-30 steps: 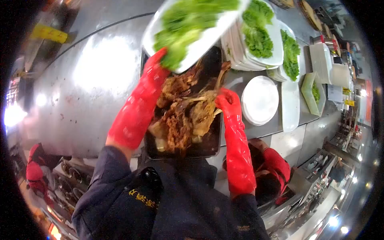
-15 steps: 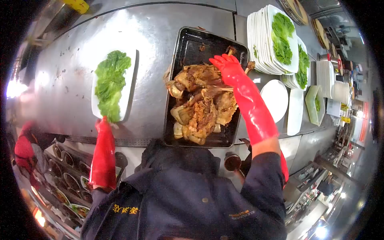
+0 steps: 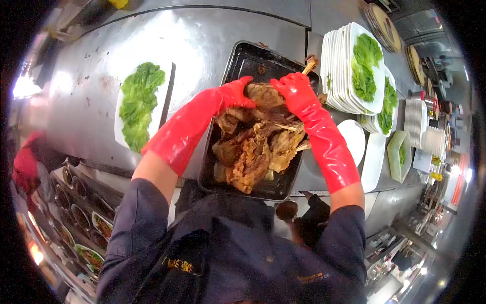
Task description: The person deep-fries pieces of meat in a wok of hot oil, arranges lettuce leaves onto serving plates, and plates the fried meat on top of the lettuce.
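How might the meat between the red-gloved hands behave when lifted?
The meat has a ragged, browned surface, so it may tear or shed bits. The shine on the gloves hints at a slippery grip. The bone end beyond the right hand, if attached, should stay stiff.

Meat (image 3: 255, 158) lies in the tray (image 3: 249, 58), a plate (image 3: 161, 96) of lettuce (image 3: 140, 106) left of it, stacked plates (image 3: 338, 73) right.

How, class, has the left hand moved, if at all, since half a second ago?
Yes: the left hand moved right from the lettuce plate to the meat in the tray.
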Tool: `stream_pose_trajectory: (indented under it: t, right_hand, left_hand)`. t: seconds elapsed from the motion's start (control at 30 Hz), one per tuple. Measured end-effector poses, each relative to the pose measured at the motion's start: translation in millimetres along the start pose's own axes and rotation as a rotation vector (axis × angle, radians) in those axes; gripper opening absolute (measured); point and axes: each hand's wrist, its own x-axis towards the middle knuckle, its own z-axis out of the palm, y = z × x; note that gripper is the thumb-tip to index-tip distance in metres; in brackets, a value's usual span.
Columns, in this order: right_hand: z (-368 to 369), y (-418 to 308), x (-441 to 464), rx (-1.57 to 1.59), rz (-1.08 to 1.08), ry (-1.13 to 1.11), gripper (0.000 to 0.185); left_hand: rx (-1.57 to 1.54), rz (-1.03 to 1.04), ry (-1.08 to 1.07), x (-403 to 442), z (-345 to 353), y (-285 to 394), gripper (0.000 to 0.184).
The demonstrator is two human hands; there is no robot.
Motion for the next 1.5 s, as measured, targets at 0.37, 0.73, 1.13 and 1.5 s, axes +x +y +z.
stream_pose_trajectory:
  t: [0.37, 0.73, 1.13, 1.5]
  right_hand:
    - [-80.1, -64.4, 227.0, 0.339, -0.365, 0.260, 0.049]
    - [124.0, -258.5, 377.1, 0.082, -0.213, 0.015, 0.053]
    - [86.0, -364.1, 265.4, 0.569, -0.132, -0.056, 0.035]
    - [104.1, -402.7, 258.2, 0.901, 0.801, 0.021, 0.044]
  left_hand:
    - [-0.393, 0.000, 0.366, -173.3, -142.1, -5.7, 0.076]
    - [-0.822, -0.310, 0.727, -284.8, -156.6, -299.2, 0.072]
    - [0.252, -0.192, 0.894, -296.8, -171.0, -223.8, 0.050]
    - [0.449, -0.226, 0.603, -242.6, -194.4, -213.0, 0.060]
